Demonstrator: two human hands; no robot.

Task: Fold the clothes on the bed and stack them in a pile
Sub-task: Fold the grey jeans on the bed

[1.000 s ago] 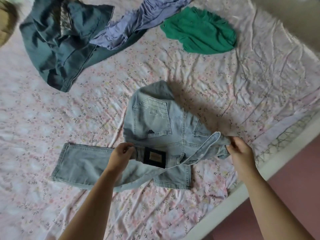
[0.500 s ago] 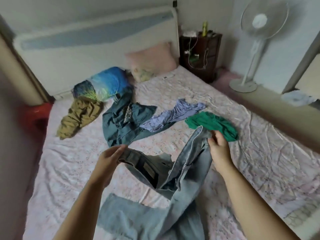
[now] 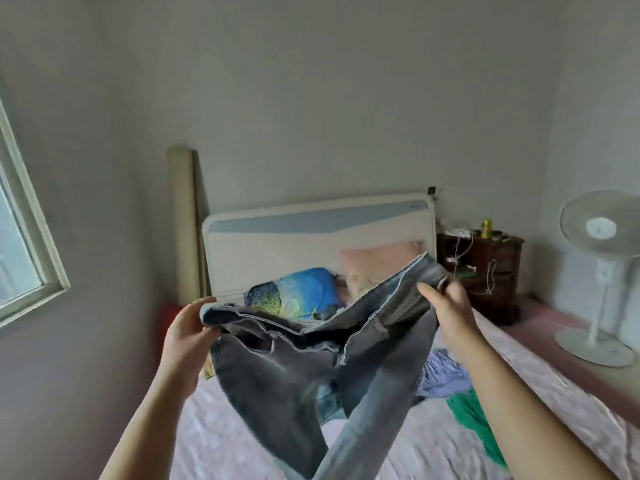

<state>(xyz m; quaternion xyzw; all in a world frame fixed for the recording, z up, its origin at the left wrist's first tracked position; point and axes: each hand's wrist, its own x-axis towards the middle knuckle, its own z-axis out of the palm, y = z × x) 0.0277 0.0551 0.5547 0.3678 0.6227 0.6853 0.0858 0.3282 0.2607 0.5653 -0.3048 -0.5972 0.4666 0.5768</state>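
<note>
Two hands hold one pair of jeans [image 3: 304, 372] in the air above the bed [image 3: 554, 420]. The left hand [image 3: 188, 332] grips the left end of the waistband, with its fingers curled over the hem. The right hand [image 3: 450, 306] pinches the right end, which is held higher and nearer the head of the bed. The waistband sags open between the two grips. Both legs hang down and cross. Their lower ends leave the view, so contact with the bed cannot be confirmed.

On the bed, right of the hanging legs, a purple garment [image 3: 443, 375] lies just beside a green garment [image 3: 464, 415]. Bare sheet extends from these two items to the right edge of the bed, and another bare strip runs along the left edge, close to the wall.

At the head of the bed, a pink pillow [image 3: 377, 265] and a blue patterned bundle [image 3: 304, 296] rest against the headboard [image 3: 311, 237]. Beyond the right edge of the bed stand a dark nightstand [image 3: 485, 268] and a pedestal fan [image 3: 602, 271], with open floor between the fan and the bed.
</note>
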